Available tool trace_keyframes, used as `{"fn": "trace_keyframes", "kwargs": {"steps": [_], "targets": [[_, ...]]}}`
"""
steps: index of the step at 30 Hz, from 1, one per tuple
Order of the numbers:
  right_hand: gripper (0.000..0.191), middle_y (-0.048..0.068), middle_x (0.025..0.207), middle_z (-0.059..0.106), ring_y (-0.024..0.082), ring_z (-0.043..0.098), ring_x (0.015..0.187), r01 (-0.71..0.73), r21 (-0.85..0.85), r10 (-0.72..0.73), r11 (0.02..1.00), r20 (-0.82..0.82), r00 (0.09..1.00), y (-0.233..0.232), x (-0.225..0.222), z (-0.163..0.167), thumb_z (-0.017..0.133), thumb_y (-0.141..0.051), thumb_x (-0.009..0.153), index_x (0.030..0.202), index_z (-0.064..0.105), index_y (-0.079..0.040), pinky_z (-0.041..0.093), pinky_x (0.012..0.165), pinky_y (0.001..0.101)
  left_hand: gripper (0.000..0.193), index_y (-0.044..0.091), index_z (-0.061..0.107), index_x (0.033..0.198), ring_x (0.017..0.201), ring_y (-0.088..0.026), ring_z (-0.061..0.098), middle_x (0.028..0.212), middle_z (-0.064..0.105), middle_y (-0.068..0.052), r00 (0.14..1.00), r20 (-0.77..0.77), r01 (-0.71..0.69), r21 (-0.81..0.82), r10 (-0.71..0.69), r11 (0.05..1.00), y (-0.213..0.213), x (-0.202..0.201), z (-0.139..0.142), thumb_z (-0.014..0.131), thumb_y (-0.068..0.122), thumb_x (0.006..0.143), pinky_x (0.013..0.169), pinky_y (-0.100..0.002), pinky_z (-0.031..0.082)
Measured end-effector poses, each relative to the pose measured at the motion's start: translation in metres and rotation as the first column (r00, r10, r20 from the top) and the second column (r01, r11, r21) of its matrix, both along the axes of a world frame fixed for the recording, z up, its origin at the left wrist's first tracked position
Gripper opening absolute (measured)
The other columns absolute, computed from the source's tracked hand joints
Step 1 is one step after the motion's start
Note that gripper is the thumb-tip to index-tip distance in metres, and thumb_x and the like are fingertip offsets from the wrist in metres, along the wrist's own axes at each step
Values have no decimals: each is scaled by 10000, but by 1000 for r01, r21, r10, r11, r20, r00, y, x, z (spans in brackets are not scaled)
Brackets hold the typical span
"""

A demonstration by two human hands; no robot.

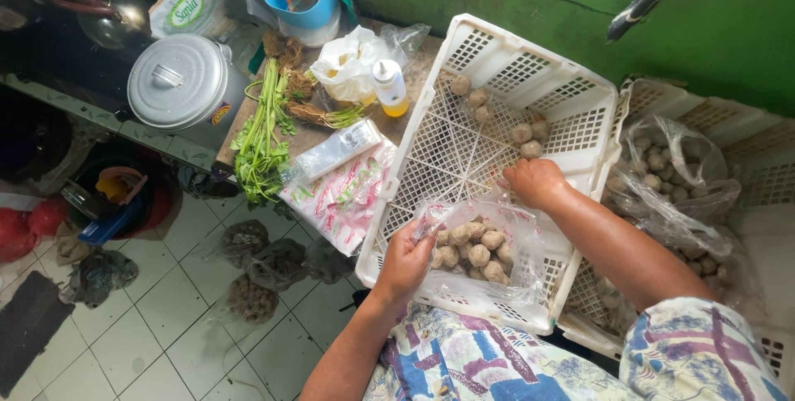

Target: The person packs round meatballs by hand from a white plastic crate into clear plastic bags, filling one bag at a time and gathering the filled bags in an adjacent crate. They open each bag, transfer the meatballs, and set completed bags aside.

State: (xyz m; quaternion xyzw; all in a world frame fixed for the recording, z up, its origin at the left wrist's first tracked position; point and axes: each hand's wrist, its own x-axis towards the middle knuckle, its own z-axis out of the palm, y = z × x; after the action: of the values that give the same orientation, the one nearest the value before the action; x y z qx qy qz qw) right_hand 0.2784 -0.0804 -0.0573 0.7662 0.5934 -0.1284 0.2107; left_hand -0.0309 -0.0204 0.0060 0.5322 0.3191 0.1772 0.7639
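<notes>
Left hand (406, 262) grips clear bag (480, 248) | right hand (537, 182) in white crate (580, 120)

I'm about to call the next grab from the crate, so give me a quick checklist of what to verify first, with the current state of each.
1. Clear plastic bag held open: ok, the left hand pinches its rim and the mouth gapes.
2. Bag supported: ok, it rests inside the white crate.
3. Loose brown balls left to pick: ok, a few lie near the crate's far end.
4. Right hand free for a ball: cannot tell, its fingers curl downward against the crate floor.
5. Room in the bag: ok, the balls fill only its bottom.
6. Path from hand to bag: ok, nothing lies between them.
</notes>
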Motion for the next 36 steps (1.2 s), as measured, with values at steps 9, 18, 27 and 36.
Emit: {"fn": "trace_keyframes", "kwargs": {"steps": [9, 18, 27, 36], "targets": [[395, 98, 932, 668, 163, 644, 855, 328, 31, 84, 944, -985, -148, -40, -2, 86, 860, -201, 820, 1116, 656, -37, 557, 714, 311, 209, 30, 696, 1179, 521, 27, 372, 678, 523, 94, 1000, -17, -14, 34, 14, 999, 0, 0, -5, 550, 126, 1065, 441, -210, 266], [128, 99, 886, 731, 221, 675, 778, 416, 391, 249, 821, -901, 356, -19, -12, 76, 773, -141, 968, 1056, 747, -52, 573, 667, 329, 226, 41, 684, 1199, 514, 18, 378, 660, 498, 100, 999, -46, 30, 44, -28, 999, 0, -2, -5, 539, 98, 1035, 446, -206, 274], [427, 195, 1072, 684, 376, 668, 1040, 135, 269, -121, 954, -68, 990, 17, 32, 12, 631, -122, 826, 1248, 650, -183, 566, 844, 482, 211, 39, 683, 1174, 526, 23, 375, 696, 517, 114, 1000, 11, 5, 22, -5, 1000, 2, 0, -7, 529, 104, 1046, 455, -206, 278], [404, 115, 1073, 703, 279, 673, 994, 329, 80, -271, 941, -405, 873, 28, 28, 24, 700, -183, 891, 1275, 589, -130, 556, 840, 433, 211, 14, 681, 1185, 526, 28, 366, 679, 481, 113, 1000, 18, -23, 25, 23, 999, 4, -1, -5, 535, 119, 1075, 443, -204, 271]]}}
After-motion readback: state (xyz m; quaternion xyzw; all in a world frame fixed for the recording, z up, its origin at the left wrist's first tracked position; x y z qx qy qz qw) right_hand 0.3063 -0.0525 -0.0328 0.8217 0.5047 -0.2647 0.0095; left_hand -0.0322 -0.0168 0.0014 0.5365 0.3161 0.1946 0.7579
